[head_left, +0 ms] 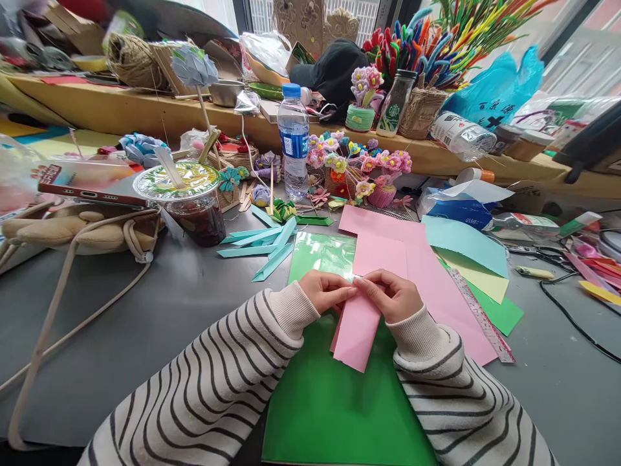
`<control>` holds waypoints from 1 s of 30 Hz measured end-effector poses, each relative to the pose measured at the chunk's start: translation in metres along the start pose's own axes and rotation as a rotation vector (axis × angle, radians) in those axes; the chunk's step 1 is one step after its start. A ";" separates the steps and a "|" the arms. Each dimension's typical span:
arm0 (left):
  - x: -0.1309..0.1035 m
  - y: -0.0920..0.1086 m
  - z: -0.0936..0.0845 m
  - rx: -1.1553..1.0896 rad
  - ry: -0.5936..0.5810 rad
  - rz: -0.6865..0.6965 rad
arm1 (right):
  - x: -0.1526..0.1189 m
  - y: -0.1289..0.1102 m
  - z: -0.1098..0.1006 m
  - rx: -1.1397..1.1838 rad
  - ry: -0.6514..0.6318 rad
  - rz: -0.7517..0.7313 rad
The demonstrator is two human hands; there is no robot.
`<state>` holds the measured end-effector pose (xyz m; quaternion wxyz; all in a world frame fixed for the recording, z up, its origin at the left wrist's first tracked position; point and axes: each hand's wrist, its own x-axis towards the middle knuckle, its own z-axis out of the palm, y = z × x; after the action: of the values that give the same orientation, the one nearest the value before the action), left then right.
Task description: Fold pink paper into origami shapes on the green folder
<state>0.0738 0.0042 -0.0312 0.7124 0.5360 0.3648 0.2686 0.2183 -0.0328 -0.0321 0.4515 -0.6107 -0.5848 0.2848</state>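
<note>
A folded pink paper strip (358,329) is pinched at its top end between my two hands, its lower end hanging over a green board (334,408). My left hand (328,291) grips the strip's top left corner with thumb and fingers. At the top right corner, my right hand (391,294) holds the same strip, thumb on top. Just beyond my fingers lies a small pink paper piece (381,254), on a larger pink sheet (446,304). Several folded light blue strips (276,249) lie to the left of the board.
A lidded drink cup (194,207) and a phone (92,194) on a stand are at the left. A water bottle (294,145) stands behind the papers. To the right are a ruler (480,314), scissors (543,255) and a black cable (572,327). Crafted flowers line the back.
</note>
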 end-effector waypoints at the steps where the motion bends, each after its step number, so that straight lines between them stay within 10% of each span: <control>1: 0.000 0.000 0.000 -0.001 -0.001 0.001 | 0.000 0.000 0.000 0.003 0.001 0.002; 17: -0.001 -0.002 -0.001 0.107 -0.088 -0.053 | 0.001 0.000 -0.004 -0.017 0.062 -0.007; 30: 0.000 0.007 0.000 -0.146 0.197 -0.046 | -0.001 -0.005 0.001 0.226 -0.116 0.235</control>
<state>0.0736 0.0061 -0.0250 0.7161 0.4451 0.4249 0.3294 0.2153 -0.0346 -0.0284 0.4466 -0.6027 -0.4987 0.4342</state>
